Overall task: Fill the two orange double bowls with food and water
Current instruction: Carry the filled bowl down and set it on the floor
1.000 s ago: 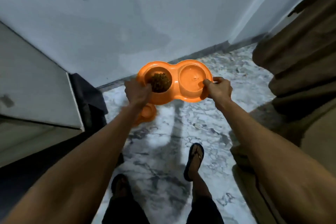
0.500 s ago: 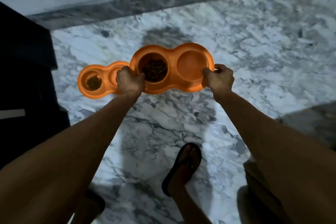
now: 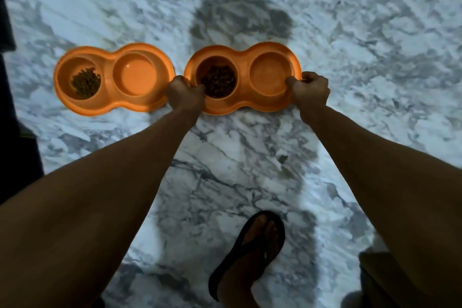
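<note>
Bowls are being lined up side by side on the marble floor [image 3: 375,32], probably so two pets can eat without crowding. Right double bowl [image 3: 243,105] is gripped at both ends, left hand [image 3: 185,94] and right hand [image 3: 311,91] each closed on its rim, likely to keep it level. Kibble [image 3: 218,81] is seen in the cup just beside the left hand. Second double bowl [image 3: 110,105] sits just beyond that hand, nearly touching. Water can't be made out.

Two double bowls side by side on floor [image 3: 350,20]. Left bowl [image 3: 110,105] just beside right bowl [image 3: 243,67]. Kibble [image 3: 86,82] in each left cup. My foot [image 3: 252,250] near, right of centre.
</note>
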Tool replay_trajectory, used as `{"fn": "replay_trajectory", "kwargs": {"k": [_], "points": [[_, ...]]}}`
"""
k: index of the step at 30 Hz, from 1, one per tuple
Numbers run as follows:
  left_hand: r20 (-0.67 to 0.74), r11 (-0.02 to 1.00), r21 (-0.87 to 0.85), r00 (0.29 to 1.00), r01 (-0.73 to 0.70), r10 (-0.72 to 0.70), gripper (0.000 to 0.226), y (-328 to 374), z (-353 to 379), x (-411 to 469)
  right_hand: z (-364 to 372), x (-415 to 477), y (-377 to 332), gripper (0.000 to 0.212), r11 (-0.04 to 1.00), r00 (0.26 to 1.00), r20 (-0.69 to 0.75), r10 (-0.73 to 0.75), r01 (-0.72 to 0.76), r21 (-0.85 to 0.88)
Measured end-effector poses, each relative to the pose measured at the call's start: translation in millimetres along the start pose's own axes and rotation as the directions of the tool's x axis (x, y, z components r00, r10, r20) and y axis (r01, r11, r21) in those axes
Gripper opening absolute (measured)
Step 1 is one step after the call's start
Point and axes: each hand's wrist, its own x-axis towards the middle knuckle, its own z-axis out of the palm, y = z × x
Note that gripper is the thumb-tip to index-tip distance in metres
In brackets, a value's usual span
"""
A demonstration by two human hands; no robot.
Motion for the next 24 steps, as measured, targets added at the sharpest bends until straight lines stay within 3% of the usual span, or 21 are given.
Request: {"fn": "replay_trajectory", "kwargs": {"k": [7,14,16,18,21,24], "points": [[0.001,1.000,0.004,1.000,0.003,-0.003,0.022,-2,10,5,7,10,6,0.041,1.000,1.000,0.019,-0.007,0.007,-0.018],[0.014,0.999,-0.048,1.000,0.016,-0.016,0.053,12,-7,-13,-5,-5,-9,0.031,1.000,0.997,0.082,0.005,-0.003,-0.026],[0.012,1.000,-0.020,1.000,-0.004,0.004,0.057,23,-29,-28,-16,-23,-26,0.015,1.000,0.996,0.088,0.020,-0.019,-0.013],[0.000,1.000,0.022,1.000,-0.015,0.015,0.060,39,-62,-48,-29,-45,-49,0.030,0.999,0.997,0.078,0.027,-0.028,0.019],[-0.015,0.999,0.034,1.000,0.013,-0.013,0.065,69,-125,-84,-53,-97,-104,0.021,0.998,0.996,0.087,0.024,-0.029,0.052],[-0.049,0.999,0.033,0.999,0.007,-0.005,0.065,110,-201,-122,-79,-159,-169,0.026,0.998,0.987,0.150,-0.061,0.060,0.013]]}}
